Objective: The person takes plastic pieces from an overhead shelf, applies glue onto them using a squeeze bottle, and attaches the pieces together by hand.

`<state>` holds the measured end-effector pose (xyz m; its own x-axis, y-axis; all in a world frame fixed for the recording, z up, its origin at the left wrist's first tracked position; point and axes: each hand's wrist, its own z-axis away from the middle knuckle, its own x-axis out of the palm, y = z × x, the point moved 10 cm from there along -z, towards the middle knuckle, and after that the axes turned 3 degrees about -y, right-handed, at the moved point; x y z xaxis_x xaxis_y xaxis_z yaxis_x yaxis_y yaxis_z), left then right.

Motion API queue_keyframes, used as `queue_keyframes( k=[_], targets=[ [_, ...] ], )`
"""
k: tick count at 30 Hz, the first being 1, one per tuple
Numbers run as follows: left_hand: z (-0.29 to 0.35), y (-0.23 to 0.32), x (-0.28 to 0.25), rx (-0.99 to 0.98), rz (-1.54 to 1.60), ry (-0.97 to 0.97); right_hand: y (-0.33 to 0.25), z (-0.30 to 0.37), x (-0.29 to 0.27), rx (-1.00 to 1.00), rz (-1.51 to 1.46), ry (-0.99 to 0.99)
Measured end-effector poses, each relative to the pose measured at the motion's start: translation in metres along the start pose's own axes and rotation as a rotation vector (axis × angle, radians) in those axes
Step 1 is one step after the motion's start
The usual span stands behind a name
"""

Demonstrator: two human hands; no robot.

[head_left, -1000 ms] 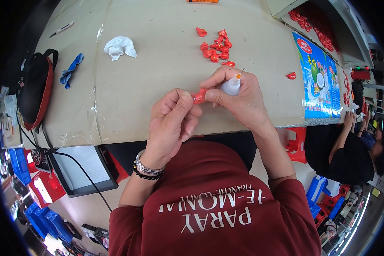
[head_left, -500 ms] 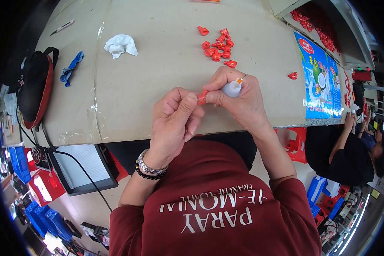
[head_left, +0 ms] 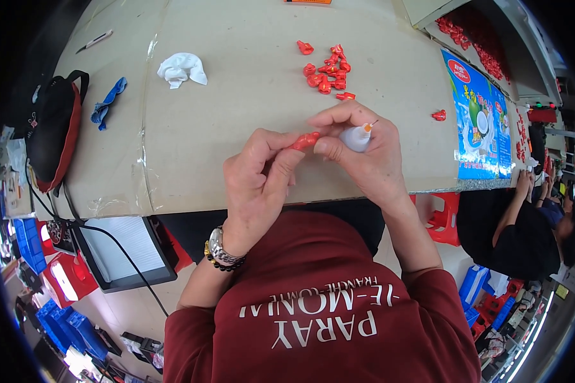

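Between thumb and fingers, my left hand (head_left: 260, 175) pinches a small red glossy plastic piece (head_left: 305, 141) near the table's front edge. My right hand (head_left: 372, 156) is curled around a white squeeze bottle (head_left: 356, 136) that has an orange collar and a thin needle tip pointing up and right. The right thumb and forefinger are parted just beside the red piece. Beyond my hands lies a loose cluster of similar red pieces (head_left: 326, 75), some with yellow marks. One more red piece (head_left: 439, 115) sits apart on the right.
A crumpled white cloth (head_left: 182, 69), a blue strip of cloth (head_left: 108, 103), a pen-like tool (head_left: 94, 41) and a black-and-red bag (head_left: 55, 131) lie to the left. At right are a blue printed sheet (head_left: 478, 118) and a bin of red pieces (head_left: 469, 41). Another person (head_left: 514, 223) sits at far right.
The right thumb and forefinger have let go of the red piece and moved slightly right with the bottle. My left hand keeps the piece, now turned more lengthwise.
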<state>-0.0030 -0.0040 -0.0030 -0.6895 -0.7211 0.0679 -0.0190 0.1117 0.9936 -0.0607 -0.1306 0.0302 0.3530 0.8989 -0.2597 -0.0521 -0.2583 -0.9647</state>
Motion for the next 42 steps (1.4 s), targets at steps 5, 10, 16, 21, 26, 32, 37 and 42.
queue_keyframes(
  k=[5,10,16,21,26,32,37,42],
  targets=[
    [0.005,0.01,-0.004,0.136,-0.216,0.089,0.011,0.011,0.001,0.136,-0.075,0.03],
    [0.008,0.013,-0.004,0.14,-0.215,0.128,0.009,0.014,0.0,0.057,-0.051,0.074],
    [0.004,-0.003,0.003,-0.107,0.148,0.035,0.012,0.014,-0.001,0.066,-0.08,0.078],
    [0.004,-0.009,0.004,-0.172,0.209,0.029,0.009,0.014,-0.002,0.079,-0.082,0.073],
    [0.004,-0.012,0.006,-0.198,0.237,0.024,0.011,0.014,-0.001,0.096,-0.115,0.059],
    [0.002,-0.011,0.009,-0.164,0.217,-0.006,0.014,0.013,-0.001,0.101,-0.178,0.055],
    [0.002,-0.009,0.009,-0.153,0.188,-0.02,0.017,0.014,0.0,0.136,-0.229,0.051],
    [0.001,-0.008,0.009,-0.172,0.186,-0.022,0.015,0.015,0.0,0.138,-0.219,0.049]
  ],
)
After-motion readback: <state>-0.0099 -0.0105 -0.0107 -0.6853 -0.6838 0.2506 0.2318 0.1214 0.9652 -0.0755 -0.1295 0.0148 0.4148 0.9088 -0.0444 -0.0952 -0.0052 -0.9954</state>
